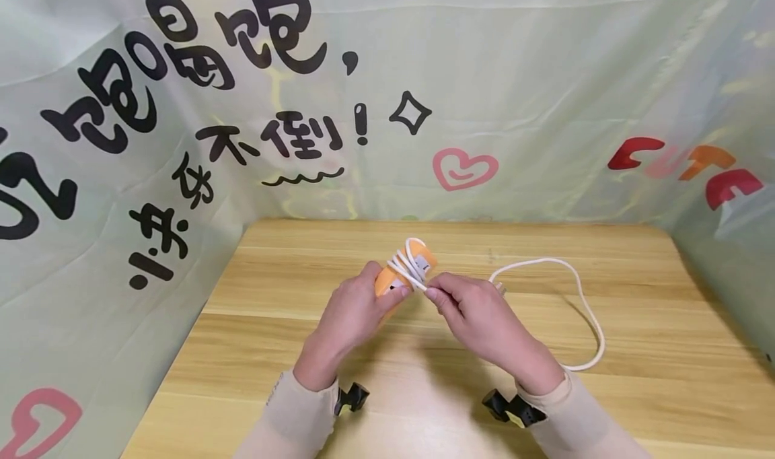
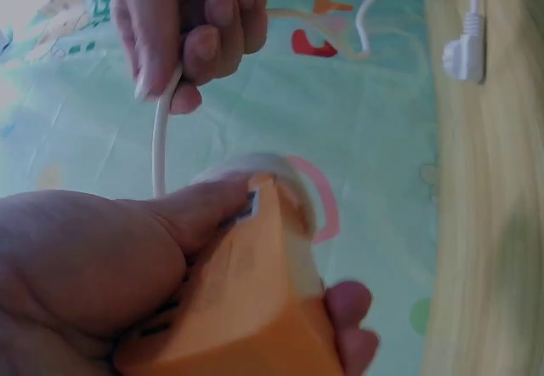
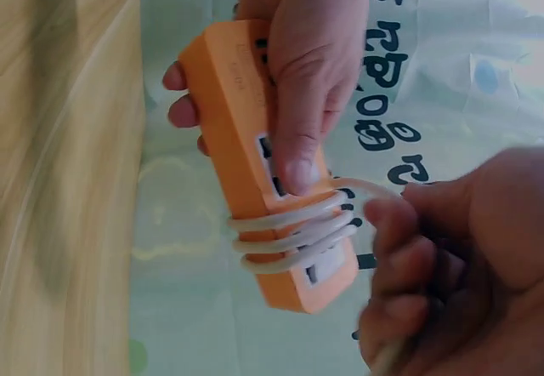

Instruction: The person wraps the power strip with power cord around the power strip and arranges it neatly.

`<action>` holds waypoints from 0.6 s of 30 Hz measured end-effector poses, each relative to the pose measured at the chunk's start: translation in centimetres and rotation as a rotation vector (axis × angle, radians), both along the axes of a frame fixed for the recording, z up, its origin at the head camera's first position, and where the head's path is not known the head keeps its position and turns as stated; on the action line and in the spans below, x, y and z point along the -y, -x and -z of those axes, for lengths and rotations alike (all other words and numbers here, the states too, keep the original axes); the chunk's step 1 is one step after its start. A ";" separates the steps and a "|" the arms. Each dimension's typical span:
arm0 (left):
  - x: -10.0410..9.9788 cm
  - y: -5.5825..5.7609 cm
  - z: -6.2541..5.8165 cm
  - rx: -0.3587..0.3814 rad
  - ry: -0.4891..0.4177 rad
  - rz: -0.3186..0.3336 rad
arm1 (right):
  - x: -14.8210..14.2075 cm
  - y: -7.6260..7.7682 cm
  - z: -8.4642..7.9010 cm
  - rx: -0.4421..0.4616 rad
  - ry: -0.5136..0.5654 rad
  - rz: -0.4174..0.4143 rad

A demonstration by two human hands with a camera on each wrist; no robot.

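Note:
My left hand (image 1: 354,304) grips an orange power strip (image 3: 238,112) with its thumb over the socket face. Around the strip's far end run several turns of white cable (image 3: 293,242). Just right of the strip, my right hand (image 1: 484,314) pinches the cable between thumb and fingers, and a short length spans from there to the strip. Beyond the right hand the cable loops over the table at the right. In the left wrist view a white plug (image 2: 464,57) shows at the cable's end.
A wooden table (image 1: 242,358) lies under both hands. Pale cloth (image 1: 545,95) with black lettering, hearts and coloured letters stands behind and at both sides. A small black camera (image 1: 351,398) is on the left wrist, another (image 1: 514,408) on the right.

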State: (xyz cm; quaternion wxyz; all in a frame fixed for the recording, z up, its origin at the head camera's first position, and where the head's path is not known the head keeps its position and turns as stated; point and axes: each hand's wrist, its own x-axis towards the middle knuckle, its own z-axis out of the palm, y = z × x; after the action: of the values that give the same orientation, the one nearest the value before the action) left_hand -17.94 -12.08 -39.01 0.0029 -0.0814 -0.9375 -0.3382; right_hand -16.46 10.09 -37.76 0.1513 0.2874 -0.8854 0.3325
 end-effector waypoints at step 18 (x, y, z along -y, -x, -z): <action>1.7 0.6 -1.4 0.099 -0.284 -0.016 | -0.3 0.4 0.5 0.022 -0.017 0.017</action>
State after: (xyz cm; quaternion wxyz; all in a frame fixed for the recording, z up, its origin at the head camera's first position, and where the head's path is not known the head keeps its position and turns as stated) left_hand -18.57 -13.75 -37.63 -0.0292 -0.0557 -0.8799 -0.4710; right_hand -16.90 10.34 -38.26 0.1420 0.2776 -0.8922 0.3267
